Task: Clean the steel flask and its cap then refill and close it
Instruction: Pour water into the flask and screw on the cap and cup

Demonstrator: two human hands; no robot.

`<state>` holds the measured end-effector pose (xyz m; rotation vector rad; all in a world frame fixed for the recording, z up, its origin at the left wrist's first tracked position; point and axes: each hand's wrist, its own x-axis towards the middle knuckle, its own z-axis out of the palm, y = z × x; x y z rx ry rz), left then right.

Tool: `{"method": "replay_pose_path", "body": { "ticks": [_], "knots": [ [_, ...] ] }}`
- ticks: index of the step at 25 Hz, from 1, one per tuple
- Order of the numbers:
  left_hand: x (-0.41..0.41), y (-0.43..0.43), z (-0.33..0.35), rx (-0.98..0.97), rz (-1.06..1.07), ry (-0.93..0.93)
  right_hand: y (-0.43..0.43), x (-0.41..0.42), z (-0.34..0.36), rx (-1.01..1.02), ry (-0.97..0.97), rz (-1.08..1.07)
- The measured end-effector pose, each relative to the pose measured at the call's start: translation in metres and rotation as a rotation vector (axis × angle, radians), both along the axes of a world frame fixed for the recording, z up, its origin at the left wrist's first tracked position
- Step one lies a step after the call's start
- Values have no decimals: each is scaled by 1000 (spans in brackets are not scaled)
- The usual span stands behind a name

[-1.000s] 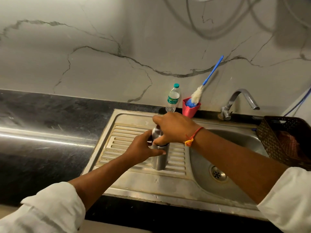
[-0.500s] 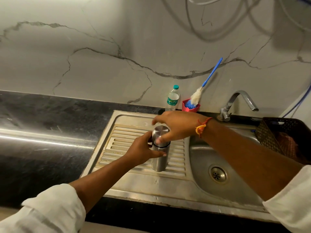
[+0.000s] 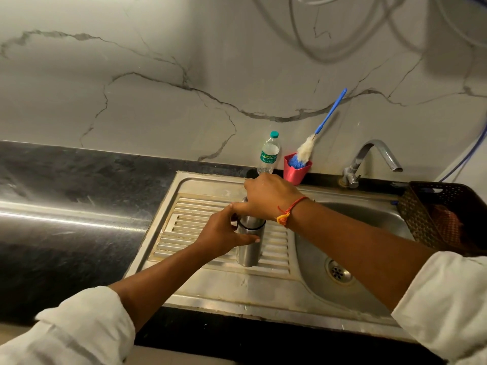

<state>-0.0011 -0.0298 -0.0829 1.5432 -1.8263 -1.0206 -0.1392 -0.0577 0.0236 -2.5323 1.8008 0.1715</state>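
Observation:
The steel flask (image 3: pixel 249 247) stands upright on the ribbed drainboard (image 3: pixel 189 227) of the steel sink. My left hand (image 3: pixel 224 233) grips the flask's body from the left side. My right hand (image 3: pixel 266 196) sits over the top of the flask and grips its cap, which is mostly hidden under the fingers. A dark ring shows just below that hand, where cap and body meet.
The sink basin (image 3: pixel 369 233) with its drain lies to the right, the tap (image 3: pixel 369 159) behind it. A plastic water bottle (image 3: pixel 269 154) and a pink cup (image 3: pixel 295 171) holding a blue-handled bottle brush (image 3: pixel 325 119) stand at the wall. A brown basket (image 3: pixel 442 214) sits far right.
My right hand has shifted on the cap and now covers its top, which showed half a second ago. The flask and my left hand have stayed in place.

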Motion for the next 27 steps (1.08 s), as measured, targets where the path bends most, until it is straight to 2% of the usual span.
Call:
{"method": "replay_pose_path", "body": {
  "ticks": [6,8,11,12,14,16,18,20,22,25,27],
  "knots": [
    [0,-3,1,17,-19,-27,-7,-6,6,68,24,-121],
    [1,-2,2,22,-18,-14,-8,-14,15,94,31,4],
    [2,-2,3,8,-40,-9,-8,-20,17,260,20,296],
    [2,-2,3,3,-43,-11,-6,-19,15,277,14,324],
    [1,-2,1,0,-25,-7,-2,-13,6,182,-30,224],
    [-1,-1,2,5,-3,-17,2,-5,-3,71,-69,3],
    [-2,-1,1,-4,-6,-32,0,-5,-4,90,-40,-133],
    [-1,-2,-1,-9,-15,-32,-4,-12,5,183,-45,-176],
    [0,-2,0,-7,-19,-28,-5,-23,14,219,-46,-73],
    [2,-3,-1,-6,-32,-11,1,-32,14,260,-94,259],
    [1,-2,0,1,-28,5,4,-31,8,241,-119,345]
  ]
}}
